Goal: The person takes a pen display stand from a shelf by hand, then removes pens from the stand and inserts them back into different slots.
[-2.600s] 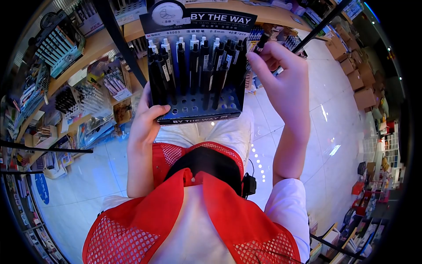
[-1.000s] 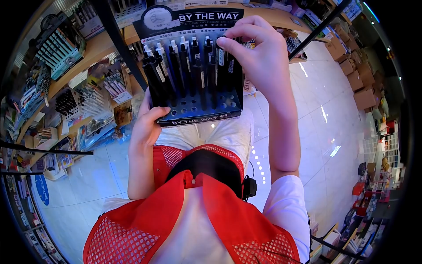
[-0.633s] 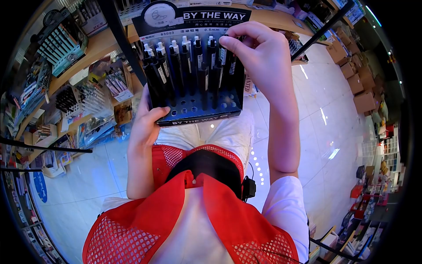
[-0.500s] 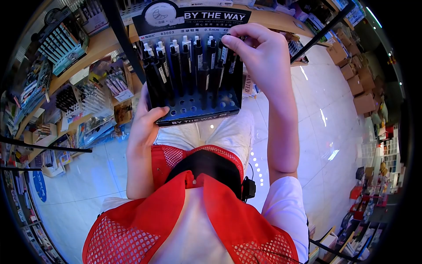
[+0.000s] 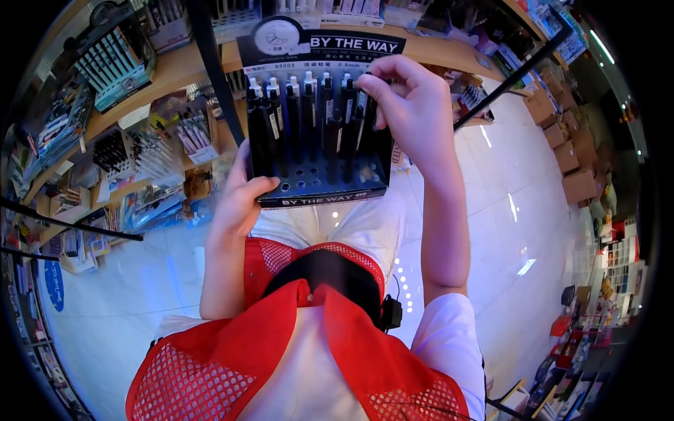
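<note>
A black display box (image 5: 323, 199) lettered "BY THE WAY" is held in front of me, its printed back panel standing up. Dark and white-topped mechanical pencils (image 5: 309, 105) stand in its holes, and several front holes (image 5: 302, 184) are bare. My left hand (image 5: 242, 200) grips the box at its lower left corner, thumb over the front edge. At the right end of the rows, my right hand (image 5: 411, 95) pinches the top of a mechanical pencil (image 5: 363, 98). The fingers partly hide that pencil, and I cannot tell whether it is fully seated.
Wooden shelves (image 5: 168, 74) with pens, boxes and packets curve along the left and back. Another pen display (image 5: 112, 59) stands at upper left. Dark metal posts (image 5: 210, 63) rise near the box. Cardboard boxes (image 5: 579, 151) are piled at the right, beyond the tiled floor (image 5: 502, 238).
The display box sits slightly lower and further right in view. My left hand has stayed on its corner, and my right hand's fingers are still at the pencil's top.
</note>
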The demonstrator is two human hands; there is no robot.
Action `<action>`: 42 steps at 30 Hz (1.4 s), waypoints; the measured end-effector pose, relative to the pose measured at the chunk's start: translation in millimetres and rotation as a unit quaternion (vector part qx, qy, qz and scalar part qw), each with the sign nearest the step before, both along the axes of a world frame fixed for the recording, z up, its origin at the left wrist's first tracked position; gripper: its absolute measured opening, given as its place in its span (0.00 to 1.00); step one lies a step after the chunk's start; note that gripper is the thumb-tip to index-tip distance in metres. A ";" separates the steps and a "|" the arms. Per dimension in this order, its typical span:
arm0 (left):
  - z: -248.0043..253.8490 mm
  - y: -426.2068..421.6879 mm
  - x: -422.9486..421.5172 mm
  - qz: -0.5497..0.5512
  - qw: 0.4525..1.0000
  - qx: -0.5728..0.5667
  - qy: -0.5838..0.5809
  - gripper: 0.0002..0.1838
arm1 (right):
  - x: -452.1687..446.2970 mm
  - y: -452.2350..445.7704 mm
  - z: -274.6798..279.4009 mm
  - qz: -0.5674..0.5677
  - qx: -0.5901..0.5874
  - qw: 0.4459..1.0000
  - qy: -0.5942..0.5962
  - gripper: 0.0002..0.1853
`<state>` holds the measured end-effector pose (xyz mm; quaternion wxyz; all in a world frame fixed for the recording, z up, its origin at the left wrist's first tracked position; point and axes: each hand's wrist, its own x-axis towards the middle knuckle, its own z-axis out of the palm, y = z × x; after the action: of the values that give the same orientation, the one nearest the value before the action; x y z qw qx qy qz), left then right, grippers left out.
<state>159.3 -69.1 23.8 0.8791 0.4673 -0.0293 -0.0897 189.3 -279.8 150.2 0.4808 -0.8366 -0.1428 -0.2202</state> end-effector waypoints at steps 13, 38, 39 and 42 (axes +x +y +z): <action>-5.3 -3.4 2.0 -0.022 1.000 0.010 -0.005 0.40 | -28.0 -43.6 4.5 0.023 0.186 0.972 -0.144 0.11; -2.5 -6.4 0.9 -0.051 0.998 -0.024 0.036 0.37 | -51.1 -48.8 -2.9 0.241 0.094 0.964 -0.054 0.15; -0.7 -7.6 0.5 -0.052 0.998 -0.021 0.037 0.37 | -49.6 -47.2 -3.9 0.258 0.115 0.958 -0.050 0.15; -2.8 -8.1 0.9 -0.056 0.997 -0.030 0.045 0.36 | -51.9 -38.8 0.4 0.247 0.123 0.961 -0.004 0.15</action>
<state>160.1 -77.2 21.0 0.8867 0.4339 -0.0186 -0.1587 137.4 -318.6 150.6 0.6192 -0.7086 -0.3188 -0.1133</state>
